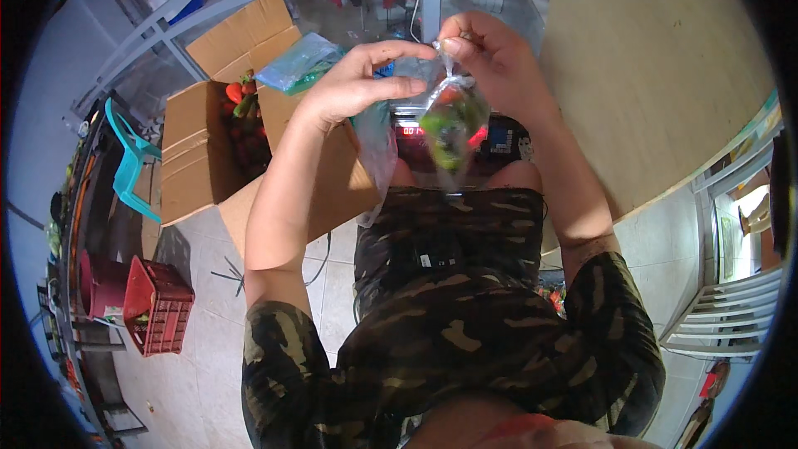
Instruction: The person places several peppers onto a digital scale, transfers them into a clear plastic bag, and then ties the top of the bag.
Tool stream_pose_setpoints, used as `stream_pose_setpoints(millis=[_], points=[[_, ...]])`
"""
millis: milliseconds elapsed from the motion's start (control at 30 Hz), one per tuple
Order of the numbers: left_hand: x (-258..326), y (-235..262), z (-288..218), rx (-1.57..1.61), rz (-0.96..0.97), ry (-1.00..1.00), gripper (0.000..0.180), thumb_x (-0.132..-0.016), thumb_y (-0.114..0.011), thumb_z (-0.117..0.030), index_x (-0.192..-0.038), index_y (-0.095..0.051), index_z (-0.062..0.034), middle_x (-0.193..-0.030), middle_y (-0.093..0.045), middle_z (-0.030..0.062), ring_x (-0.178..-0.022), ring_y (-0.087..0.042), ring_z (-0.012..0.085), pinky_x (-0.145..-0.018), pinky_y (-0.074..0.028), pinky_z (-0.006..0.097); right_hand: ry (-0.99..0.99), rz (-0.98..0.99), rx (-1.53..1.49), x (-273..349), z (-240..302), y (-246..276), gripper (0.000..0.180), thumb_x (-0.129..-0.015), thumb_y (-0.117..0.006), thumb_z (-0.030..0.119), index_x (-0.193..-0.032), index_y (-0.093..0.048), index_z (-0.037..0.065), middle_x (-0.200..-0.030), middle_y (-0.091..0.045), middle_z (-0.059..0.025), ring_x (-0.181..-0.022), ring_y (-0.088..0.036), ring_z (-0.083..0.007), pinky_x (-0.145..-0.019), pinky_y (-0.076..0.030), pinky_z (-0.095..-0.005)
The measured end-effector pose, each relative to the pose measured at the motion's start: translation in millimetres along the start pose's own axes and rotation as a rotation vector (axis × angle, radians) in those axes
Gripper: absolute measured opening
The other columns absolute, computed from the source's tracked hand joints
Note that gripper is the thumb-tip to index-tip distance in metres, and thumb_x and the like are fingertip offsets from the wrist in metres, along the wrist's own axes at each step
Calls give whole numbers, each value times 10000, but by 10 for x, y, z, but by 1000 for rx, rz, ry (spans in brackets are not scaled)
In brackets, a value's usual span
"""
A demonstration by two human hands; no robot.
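Note:
A small clear plastic bag (453,125) of green and red peppers hangs over my lap, its neck twisted and knotted. My right hand (495,58) pinches the gathered top of the bag between thumb and fingers. To its left, my left hand (366,83) has thumb and index finger spread apart, with the index fingertip at the bag's top; I cannot tell whether it touches. Behind the hanging bag is a dark scale (503,137) with a lit red display, partly hidden.
On the left, an open cardboard box (187,150) holds red and green peppers, with a pack of plastic bags (303,62) on its flap. Beyond are a turquoise stool (129,158) and a red crate (158,308). A wooden board (657,66) stands at the right.

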State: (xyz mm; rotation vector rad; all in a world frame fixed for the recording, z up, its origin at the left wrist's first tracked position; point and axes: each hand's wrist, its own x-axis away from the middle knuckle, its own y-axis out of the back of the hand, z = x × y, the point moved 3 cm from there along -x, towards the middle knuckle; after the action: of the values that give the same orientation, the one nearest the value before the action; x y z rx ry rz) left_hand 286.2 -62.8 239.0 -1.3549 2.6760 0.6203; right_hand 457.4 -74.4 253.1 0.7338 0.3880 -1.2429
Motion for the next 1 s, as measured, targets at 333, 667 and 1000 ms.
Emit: stream_pose_setpoints(millis=[333, 667, 1000], points=[[0, 42, 45, 3, -48, -72, 458, -689, -706, -253, -1097, -584, -85, -1288, -398, 152, -1163, -405, 224, -940, -335, 295, 45, -12, 76, 6, -14, 21, 81, -825, -542, 112, -830, -554, 32, -701, -532, 7, -657, -460, -68, -603, -396, -230], [-20, 1, 71, -46, -41, -81, 440, -691, -698, -253, -1087, -591, -93, -1292, -392, 188, -1178, -397, 234, -957, -311, 308, -5, -35, 41, 9, -94, 90, 86, -821, -564, 118, -853, -564, 38, -721, -538, 14, -652, -458, -66, -609, -403, -230], [-41, -4, 91, -37, -36, -97, 423, -699, -693, -243, -1079, -593, -85, -1274, -411, 185, -1149, -423, 227, -925, -349, 303, 43, -52, 5, 3, -70, 69, 78, -823, -562, 107, -839, -568, 31, -717, -543, 14, -656, -458, -60, -614, -401, -226]])
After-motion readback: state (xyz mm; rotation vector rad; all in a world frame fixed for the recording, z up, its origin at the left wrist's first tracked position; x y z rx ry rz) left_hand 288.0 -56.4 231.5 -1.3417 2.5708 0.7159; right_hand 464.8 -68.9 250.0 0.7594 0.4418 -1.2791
